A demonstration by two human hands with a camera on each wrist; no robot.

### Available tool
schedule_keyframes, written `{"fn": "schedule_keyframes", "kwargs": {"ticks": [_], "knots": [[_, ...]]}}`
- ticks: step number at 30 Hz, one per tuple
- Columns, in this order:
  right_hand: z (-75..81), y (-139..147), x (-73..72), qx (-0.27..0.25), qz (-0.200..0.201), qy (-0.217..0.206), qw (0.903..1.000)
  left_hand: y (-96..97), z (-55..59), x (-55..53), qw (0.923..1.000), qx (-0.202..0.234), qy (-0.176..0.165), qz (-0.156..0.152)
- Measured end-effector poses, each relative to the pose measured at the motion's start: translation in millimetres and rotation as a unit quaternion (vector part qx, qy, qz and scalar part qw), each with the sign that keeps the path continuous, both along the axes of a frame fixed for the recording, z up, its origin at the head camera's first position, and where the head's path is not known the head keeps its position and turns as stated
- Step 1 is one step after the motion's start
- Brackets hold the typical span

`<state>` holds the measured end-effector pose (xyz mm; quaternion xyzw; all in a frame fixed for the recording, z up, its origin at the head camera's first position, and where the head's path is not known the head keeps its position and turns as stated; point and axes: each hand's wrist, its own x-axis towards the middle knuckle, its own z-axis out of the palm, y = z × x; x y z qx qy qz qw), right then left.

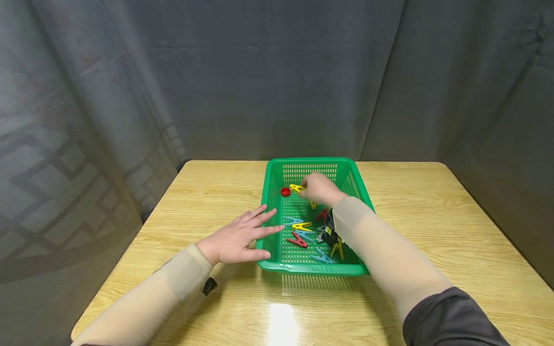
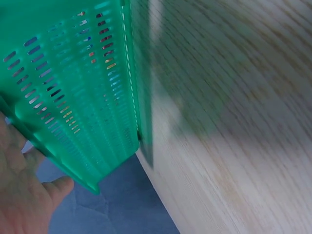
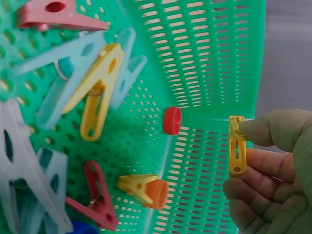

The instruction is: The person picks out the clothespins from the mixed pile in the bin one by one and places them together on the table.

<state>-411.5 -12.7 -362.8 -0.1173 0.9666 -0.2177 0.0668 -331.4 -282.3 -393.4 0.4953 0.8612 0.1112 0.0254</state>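
Observation:
A green plastic basket with slotted walls stands on the table. My right hand is inside its far part and pinches a yellow clothespin between thumb and fingers. My left hand lies across the basket's left rim with its fingers spread and straight. In the left wrist view its thumb shows beside the rim. Several clothespins lie on the basket floor, among them a yellow clothespin, a red clothespin and a light blue clothespin.
A red bottle cap lies near the basket's far left corner. An orange piece sits against a yellow clothespin in the right wrist view. The wooden table extends on both sides, with a grey curtain behind it.

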Motion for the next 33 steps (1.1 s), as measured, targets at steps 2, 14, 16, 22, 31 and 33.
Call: {"fn": "schedule_keyframes", "kwargs": {"ticks": [2, 14, 16, 22, 31, 33], "knots": [[3.9, 1, 1.0, -0.007, 0.0, 0.006, 1.0, 0.3, 0.3, 0.1, 1.0, 0.0, 0.002, -0.001], [28.7, 11, 6.1, -0.019, 0.001, 0.021, 0.9996, 1.7, -1.6, -2.9, 0.9999, 0.0, 0.011, -0.012], [33.0, 13, 7.7, -0.013, 0.001, 0.026, 0.9996, 1.6, -1.7, -3.1, 0.9999, 0.0, 0.01, -0.011], [44.5, 23, 12.2, 0.004, 0.001, 0.038, 0.9993, 1.6, -1.4, -3.4, 0.9999, -0.001, 0.006, -0.008], [54.4, 47, 16.2, 0.004, -0.013, 0.053, 0.9985, 1.8, -0.8, -3.4, 1.0, -0.004, 0.004, -0.003], [56.1, 53, 17.1, 0.006, -0.019, 0.052, 0.9985, 1.6, -1.0, -3.5, 1.0, -0.006, 0.005, -0.002]]}}
